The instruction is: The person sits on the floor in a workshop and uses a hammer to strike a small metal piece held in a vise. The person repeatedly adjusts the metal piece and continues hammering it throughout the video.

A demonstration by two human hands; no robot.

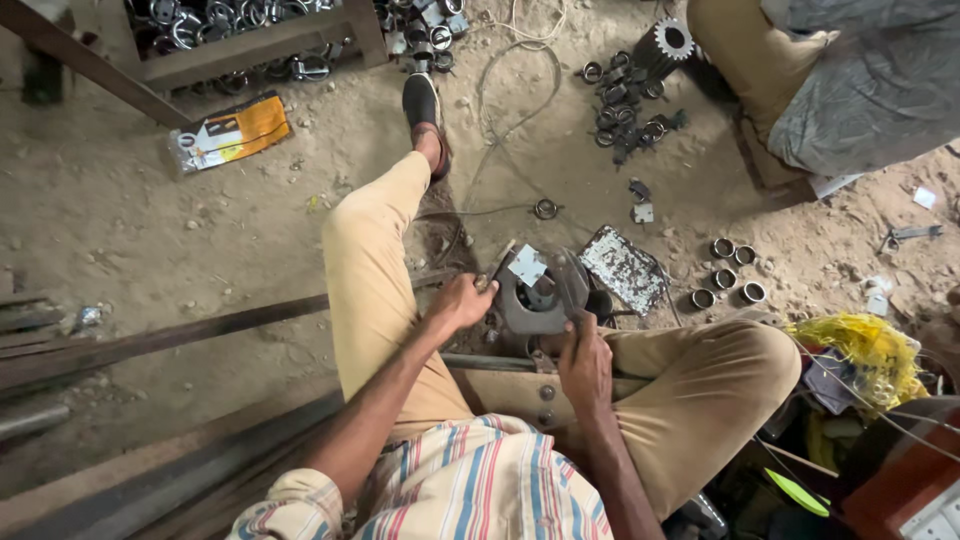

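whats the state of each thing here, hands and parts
left hand: closed on a small tool against the grey metal housing
right hand: gripping the housing's near edge
grey metal housing: on the dirt floor between the legs
four short metal rings: loose, standing on end
toothed gear: lying on the floor

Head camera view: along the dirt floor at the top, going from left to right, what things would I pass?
Orange and white flat packet → black shoe on the outstretched foot → heap of dark metal rings → toothed metal gear → another person's grey and tan clothing.
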